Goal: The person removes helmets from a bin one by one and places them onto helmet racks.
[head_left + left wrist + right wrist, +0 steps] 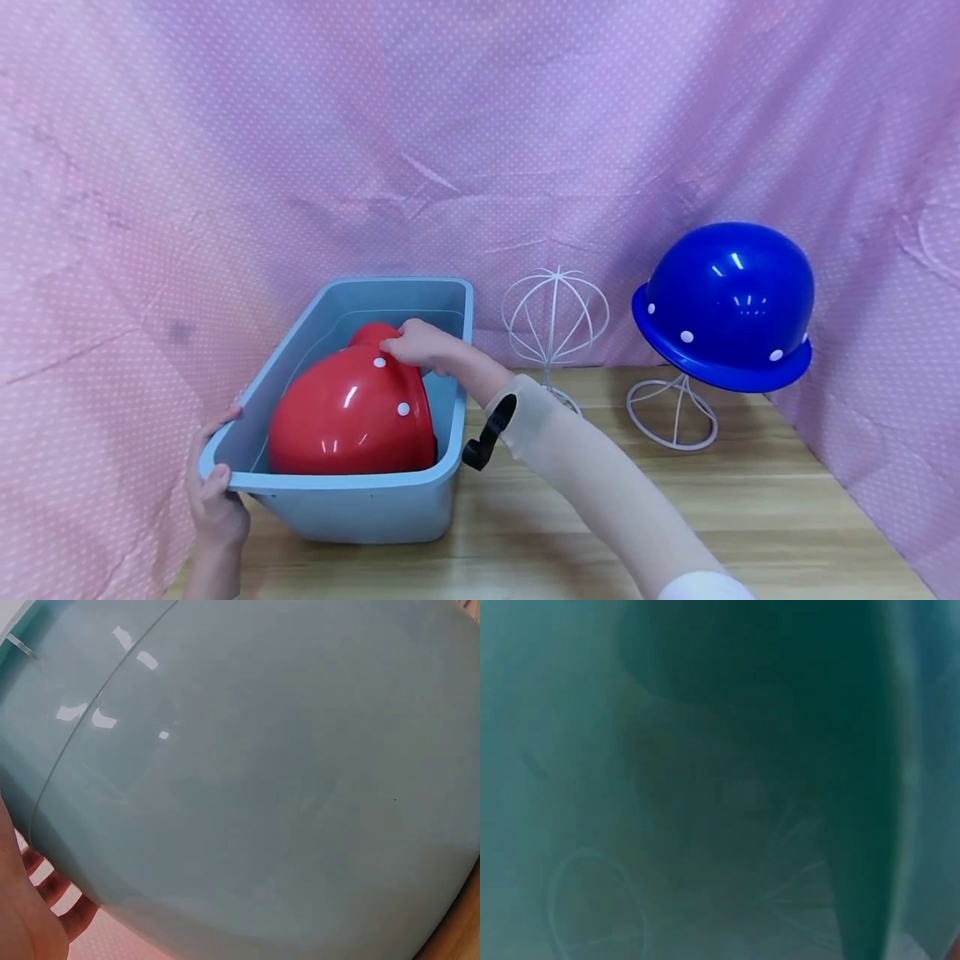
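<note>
A red hard hat [345, 417] with white studs lies on its side inside a blue-grey plastic bin [360, 482]. My right hand [424, 343] reaches over the bin's right wall and grips the hat at its brim end, fingertips partly hidden. With my left hand [217, 505] I hold the bin's near left corner, thumb on the rim and fingers round the outside. In the left wrist view the bin's smooth outer wall [255, 772] fills most of the picture, with the left fingers [52, 889] at its edge. The right wrist view is dim and blurred, mostly bin wall.
Right of the bin stands a bare white wire hat stand [551, 333]. Farther right, a blue hard hat [731, 300] sits tilted on a similar stand [672, 443]. All rest on a wooden table [750, 517], with pink dotted cloth [480, 167] hanging behind and at the sides.
</note>
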`<state>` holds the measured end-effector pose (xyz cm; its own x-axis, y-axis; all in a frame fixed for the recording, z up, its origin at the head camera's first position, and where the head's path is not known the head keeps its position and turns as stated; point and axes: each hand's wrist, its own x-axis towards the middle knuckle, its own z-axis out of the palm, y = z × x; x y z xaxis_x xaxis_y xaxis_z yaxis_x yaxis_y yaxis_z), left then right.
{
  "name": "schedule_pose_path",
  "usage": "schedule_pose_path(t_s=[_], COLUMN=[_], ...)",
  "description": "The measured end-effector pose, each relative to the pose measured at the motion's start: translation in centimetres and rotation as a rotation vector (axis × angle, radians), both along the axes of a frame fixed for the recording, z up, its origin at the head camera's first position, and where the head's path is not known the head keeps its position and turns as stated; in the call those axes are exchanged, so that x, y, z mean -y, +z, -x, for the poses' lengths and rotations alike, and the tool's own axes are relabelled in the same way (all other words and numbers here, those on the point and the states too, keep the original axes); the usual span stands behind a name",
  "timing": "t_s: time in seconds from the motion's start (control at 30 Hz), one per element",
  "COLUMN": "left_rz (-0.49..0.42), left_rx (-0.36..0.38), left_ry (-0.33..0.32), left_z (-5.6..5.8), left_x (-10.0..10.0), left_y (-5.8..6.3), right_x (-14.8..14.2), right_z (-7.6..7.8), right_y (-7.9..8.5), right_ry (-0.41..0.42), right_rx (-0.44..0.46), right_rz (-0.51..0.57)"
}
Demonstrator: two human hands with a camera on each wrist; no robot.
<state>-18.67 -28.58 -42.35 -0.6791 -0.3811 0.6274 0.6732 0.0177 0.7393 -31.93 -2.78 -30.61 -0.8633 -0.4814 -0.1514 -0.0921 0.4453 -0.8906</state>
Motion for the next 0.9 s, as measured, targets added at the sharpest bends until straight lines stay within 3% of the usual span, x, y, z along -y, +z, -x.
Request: schedule_pose_path(t_s=[0.17,0.4,0.53,0.67,0.8,0.9], left_rz=[0.018,-0.001,0.032,0.093,0.128,0.099], left_rx=[0.012,-0.012,0.052,0.067,0.067,0.077], left_ry=[0.023,-0.001,0.063,0.107,0.098,0.065], left_z=[0.1,0.5,0.4,0.4,0.4,0.3], left_x=[0.1,0.2,0.3,0.5,0.4,0.2], left_y=[0.0,-0.2,-0.2,0.1,0.3,0.3], right_x=[-0.4,-0.3,-0.4,-1.1,-2.2,-3.2], right_z=[0.5,-1.1,-2.1,-2.8,-3.5,-4.3], right_y=[-0.3,0.5,0.8,0.9,1.1,1.4], right_ry=[0.055,0.114,0.052,-0.056,-0.146,-0.151], right_rx=[0.160,0.263,0.277,0.322,0.394,0.412], right_rz=[0.108,0.256,0.355,0.532,0.730,0.809])
